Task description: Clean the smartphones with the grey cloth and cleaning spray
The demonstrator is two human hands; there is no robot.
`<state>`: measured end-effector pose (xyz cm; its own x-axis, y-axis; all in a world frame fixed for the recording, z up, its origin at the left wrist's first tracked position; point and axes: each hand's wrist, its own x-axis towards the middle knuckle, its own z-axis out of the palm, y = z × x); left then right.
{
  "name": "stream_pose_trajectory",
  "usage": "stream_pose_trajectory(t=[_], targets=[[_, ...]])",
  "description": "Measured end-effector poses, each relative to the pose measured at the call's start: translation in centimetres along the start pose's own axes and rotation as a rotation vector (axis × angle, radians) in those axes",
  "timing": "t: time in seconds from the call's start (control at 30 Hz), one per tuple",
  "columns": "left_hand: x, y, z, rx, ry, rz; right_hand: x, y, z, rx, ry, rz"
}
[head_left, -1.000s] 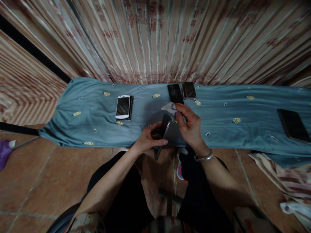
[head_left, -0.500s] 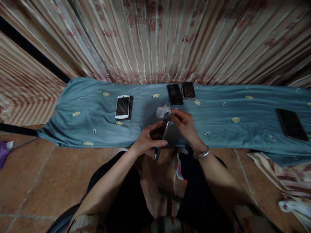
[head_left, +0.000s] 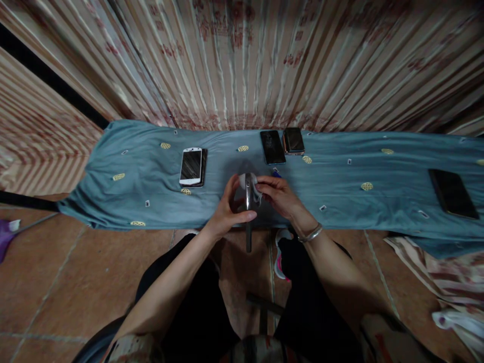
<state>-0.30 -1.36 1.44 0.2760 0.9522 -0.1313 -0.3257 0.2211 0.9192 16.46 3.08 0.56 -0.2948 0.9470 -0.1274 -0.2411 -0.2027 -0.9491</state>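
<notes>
Seen edge-on in front of me is a phone (head_left: 248,194), its silver rim facing up and its faces mostly hidden. My left hand (head_left: 231,209) grips it from the left, thumb on the near part and fingers on the far part. Between the fingers of my right hand (head_left: 277,194) is a crumpled white cloth (head_left: 257,190), pressed against the right face and far end of the phone. Whether it is cloth or tissue is hard to tell. Just past my right fingers a small dark blue thing (head_left: 276,173) shows, partly hidden.
On the blue-green cloth covering (head_left: 151,171) of a long bench, a white phone (head_left: 191,166) lies on a darker one at left. Farther back are a dark phone (head_left: 272,147) and a small phone stack (head_left: 293,140). A black tablet-like slab (head_left: 452,193) lies far right. Curtains (head_left: 242,60) hang behind.
The phone has turned from tilted to upright edge-on and shifted a little left. My right hand has brought the white cloth down around its far end.
</notes>
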Motion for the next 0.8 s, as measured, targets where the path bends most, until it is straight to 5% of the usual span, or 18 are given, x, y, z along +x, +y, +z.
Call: stream_pose_trajectory(t=[0.17,0.43,0.8], targets=[[0.3,0.5,-0.5,-0.045,0.086,0.016,-0.1,1.1,0.7,-0.026,-0.041,0.108],[0.2,1.4,-0.9,-0.225,0.094,-0.185,-0.4,1.1,0.9,-0.018,-0.041,0.195],[0.5,1.7,-1.4,-0.155,0.141,-0.088,-0.2,2.2,1.5,0.142,-0.123,0.27]])
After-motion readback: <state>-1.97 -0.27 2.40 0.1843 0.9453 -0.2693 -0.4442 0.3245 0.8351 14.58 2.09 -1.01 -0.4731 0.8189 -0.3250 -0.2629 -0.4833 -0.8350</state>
